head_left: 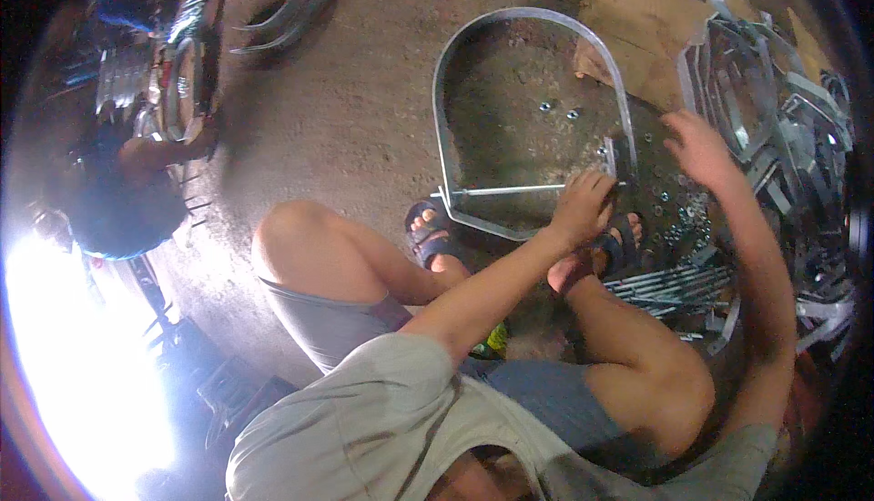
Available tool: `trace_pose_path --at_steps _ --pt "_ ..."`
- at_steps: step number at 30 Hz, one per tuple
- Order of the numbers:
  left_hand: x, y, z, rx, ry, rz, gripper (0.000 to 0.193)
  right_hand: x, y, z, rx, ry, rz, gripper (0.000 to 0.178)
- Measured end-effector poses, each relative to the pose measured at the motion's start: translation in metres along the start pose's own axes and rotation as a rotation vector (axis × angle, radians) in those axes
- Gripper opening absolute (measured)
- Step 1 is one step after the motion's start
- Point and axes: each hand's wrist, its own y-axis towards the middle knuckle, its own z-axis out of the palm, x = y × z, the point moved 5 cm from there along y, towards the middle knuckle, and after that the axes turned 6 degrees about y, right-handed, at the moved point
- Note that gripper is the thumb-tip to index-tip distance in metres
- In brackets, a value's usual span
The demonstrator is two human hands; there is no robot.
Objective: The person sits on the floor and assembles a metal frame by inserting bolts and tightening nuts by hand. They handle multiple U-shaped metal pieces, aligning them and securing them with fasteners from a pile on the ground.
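Observation:
A large metal strap clamp (439,100), bent into a rounded hoop, stands on the ground in front of me. A threaded rod (510,189) crosses its near end, the left tip poking out through the strap. My left hand (584,208) has its fingers bent around the rod near the right side of the clamp; the exact grip is partly hidden by the hand itself. My right hand (699,150) is in the air to the right of the clamp, fingers apart, with nothing visible in it. Two nuts (559,110) lie on the floor inside the hoop.
Loose nuts (683,228) are scattered at my right, beside a stack of threaded rods (674,287). Bent metal brackets (774,109) pile up at far right, near flattened cardboard (633,18). Another person (127,191) works at left; curved straps (296,14) lie at the back.

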Motion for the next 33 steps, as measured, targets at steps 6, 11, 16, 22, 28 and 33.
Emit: trace_pose_path --at_steps 6,11,16,22,28,33 --pt "0.086 -0.076 -0.118 -0.360 0.492 -0.478 0.056 0.076 0.016 0.141 -0.049 0.025 -0.178 0.035" --pt "0.176 -0.132 -0.136 -0.287 0.301 -1.189 0.073 0.097 0.018 0.225 0.188 -0.001 -0.135 0.037" --pt "0.182 -0.146 -0.127 -0.463 0.055 -1.095 0.079 0.109 0.002 0.201 0.124 0.050 -0.120 0.045" --pt "0.199 -0.147 -0.125 -0.297 0.175 -1.165 0.063 0.107 -0.006 0.185 0.135 0.082 -0.083 0.053" --pt "0.184 -0.138 -0.135 -0.184 0.220 -1.131 0.066 0.106 -0.005 0.180 0.345 0.170 -0.018 0.061" --pt "0.178 -0.158 -0.120 -0.181 0.287 -1.046 0.073 0.107 -0.008 0.189 0.266 0.106 0.043 0.053"
